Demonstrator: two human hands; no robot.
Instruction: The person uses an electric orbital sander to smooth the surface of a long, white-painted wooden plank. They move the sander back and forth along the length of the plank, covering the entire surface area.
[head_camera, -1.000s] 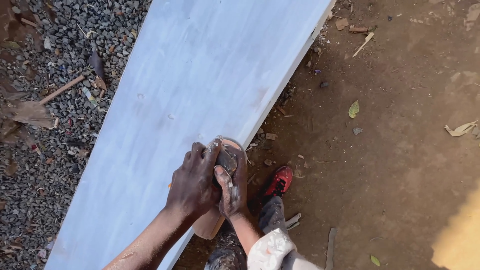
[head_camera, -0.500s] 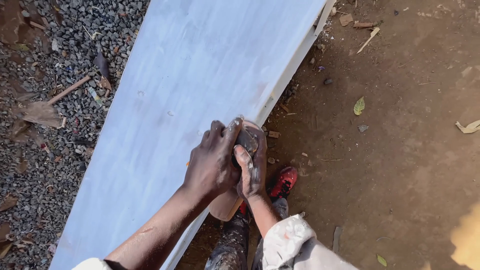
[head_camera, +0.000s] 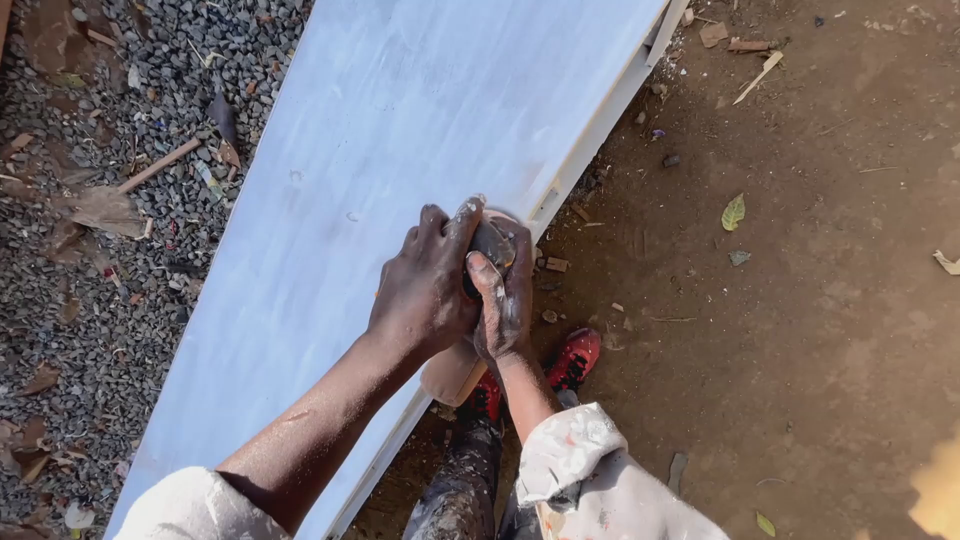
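Note:
A long pale blue-white painted board (head_camera: 400, 120) lies slanted across the ground. Both my hands press a dark sanding pad (head_camera: 492, 240) against the board close to its right edge. My left hand (head_camera: 425, 285) covers the pad from the left, fingers curled over its top. Paint-smeared, my right hand (head_camera: 505, 300) grips it from the right. A tan strip of the pad (head_camera: 450, 372) sticks out below my wrists, over the board's edge. Most of the pad is hidden under my fingers.
Grey gravel (head_camera: 110, 200) with wood scraps and dry leaves lies left of the board. Brown dirt (head_camera: 800, 300) with a few leaves and wood chips stretches to the right. My red shoe (head_camera: 572, 358) and paint-spattered trouser leg (head_camera: 455, 490) stand beside the board's right edge.
Both hands have slid the pad farther up along the board's right edge. The view has shifted with them.

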